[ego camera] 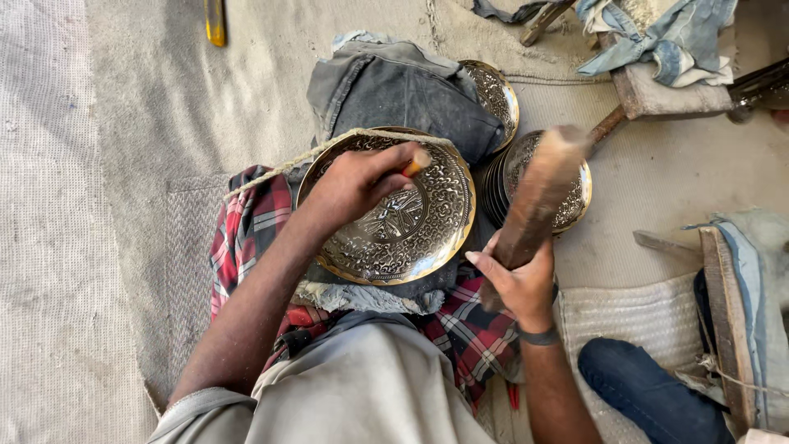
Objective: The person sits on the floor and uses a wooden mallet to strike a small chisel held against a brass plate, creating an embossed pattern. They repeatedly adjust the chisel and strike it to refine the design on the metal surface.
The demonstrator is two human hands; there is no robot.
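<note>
An engraved brass plate rests tilted on a padded support in my lap, held by a rope across its upper rim. My left hand presses a small chisel with an orange tip against the plate's patterned face. My right hand grips a wooden mallet raised to the right of the plate, its head blurred.
A stack of similar engraved plates lies just right of the work, another plate behind a dark folded cloth. A red checked cloth covers my lap. Wooden tools and rags lie at top right on the mat.
</note>
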